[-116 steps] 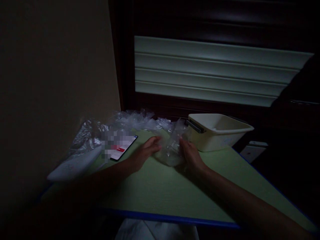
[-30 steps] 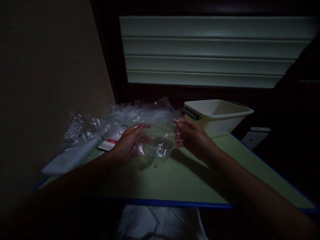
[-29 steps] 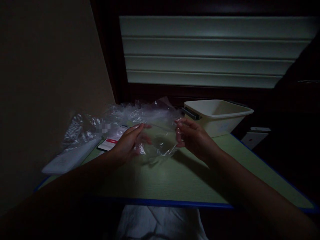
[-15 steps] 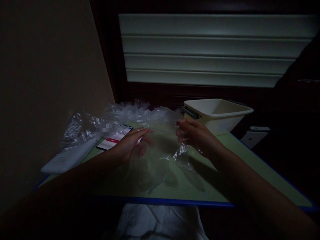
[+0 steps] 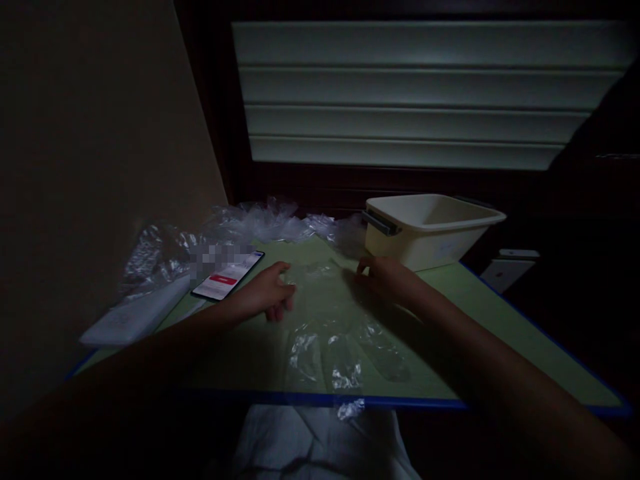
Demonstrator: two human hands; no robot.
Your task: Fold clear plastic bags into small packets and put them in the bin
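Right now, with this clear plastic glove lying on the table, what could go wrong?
The glove seems to overhang the table's near edge, so it might slide off. The phone lies close to the wrist of your left hand, so a sideways sweep could nudge it. In this dim light, clear plastic may be hard to see.

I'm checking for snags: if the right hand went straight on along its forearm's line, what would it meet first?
Probably the crumpled plastic along the back of the table. Depth is unclear, so the right hand might brush the clear plastic glove first.
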